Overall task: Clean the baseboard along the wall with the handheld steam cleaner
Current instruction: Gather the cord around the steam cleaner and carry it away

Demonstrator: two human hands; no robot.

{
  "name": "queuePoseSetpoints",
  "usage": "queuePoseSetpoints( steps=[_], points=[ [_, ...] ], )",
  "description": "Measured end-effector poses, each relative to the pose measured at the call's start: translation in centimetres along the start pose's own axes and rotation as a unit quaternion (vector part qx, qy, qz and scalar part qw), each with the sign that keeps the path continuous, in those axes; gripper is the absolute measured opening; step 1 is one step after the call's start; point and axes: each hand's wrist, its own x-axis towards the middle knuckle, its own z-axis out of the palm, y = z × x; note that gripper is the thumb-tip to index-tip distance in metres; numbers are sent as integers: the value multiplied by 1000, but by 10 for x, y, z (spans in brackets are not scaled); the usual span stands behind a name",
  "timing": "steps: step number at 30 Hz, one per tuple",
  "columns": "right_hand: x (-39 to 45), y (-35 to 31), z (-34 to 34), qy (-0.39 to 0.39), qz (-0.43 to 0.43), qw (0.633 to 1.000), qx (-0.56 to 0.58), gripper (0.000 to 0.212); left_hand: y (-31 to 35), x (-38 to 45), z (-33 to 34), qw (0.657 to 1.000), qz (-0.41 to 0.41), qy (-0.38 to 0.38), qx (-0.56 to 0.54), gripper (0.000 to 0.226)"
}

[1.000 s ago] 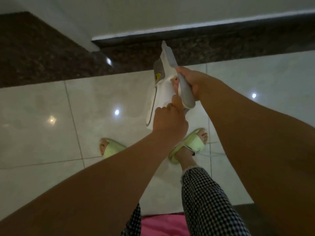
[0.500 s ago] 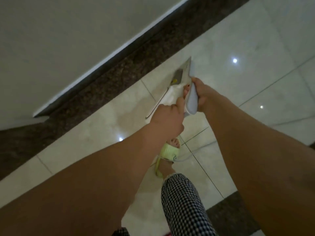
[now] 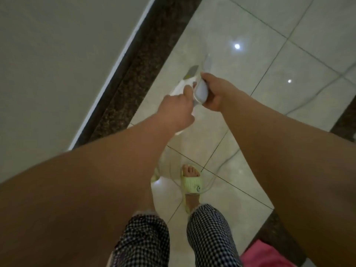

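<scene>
I hold a white handheld steam cleaner [image 3: 189, 79] with a grey handle out in front of me, above the pale floor tiles. My right hand [image 3: 213, 91] is wrapped around its handle. My left hand [image 3: 177, 110] grips the white body from the left side, thumb up against it. The nozzle end points away from me and is blurred. The dark speckled baseboard [image 3: 134, 74] runs diagonally along the grey wall [image 3: 57, 64], to the left of the cleaner and apart from it.
A white power cord [image 3: 227, 160] trails over the tiles to the right and loops by my right foot in a green slipper [image 3: 191, 183]. A pink cloth [image 3: 264, 255] lies at the bottom right beside a dark stone strip [image 3: 277, 228].
My view has swung, so the baseboard now runs steeply up the left instead of across the top. The cleaner and both hands have stayed together, farther from the baseboard than one second ago.
</scene>
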Motion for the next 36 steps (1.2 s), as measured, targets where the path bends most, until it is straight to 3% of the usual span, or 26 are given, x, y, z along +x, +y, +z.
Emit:
queuePoseSetpoints(
  steps=[5, 11, 17, 22, 25, 27, 30, 32, 34, 36],
  points=[
    [-9, -45, 1, -24, -68, 997, -10, 38, -14, 59, -39, 986, -68, -43, -144, 50],
    [-27, -100, 25, -7, -128, 991, 45, 29, -12, 105, -99, 935, -85, -37, -342, 49],
    [-44, -145, 37, 38, -131, 988, 78, 44, 0, 136, -145, 893, -135, -51, -427, 53],
    [-60, -164, 48, 54, -151, 981, 111, 43, -5, 163, -190, 875, -144, -84, -455, 39],
    [-61, -148, 52, 134, -115, 975, 132, 34, -7, 177, -205, 876, -140, -83, -453, 38],
    [-64, -127, 57, 190, -55, 974, 106, 40, -6, 185, -214, 873, -150, -79, -458, 43],
    [-64, -96, 71, 134, 106, 972, 159, 53, -5, 196, -223, 863, -176, -83, -467, 50],
    [-54, -89, 81, 48, 184, 926, 326, 59, -5, 199, -225, 863, -176, -92, -464, 49],
    [-36, -89, 82, 49, 171, 867, 465, 45, -6, 203, -223, 871, -164, -95, -453, 48],
    [-22, -98, 75, 145, 116, 864, 468, 18, -8, 206, -221, 882, -148, -90, -438, 48]
  ],
)
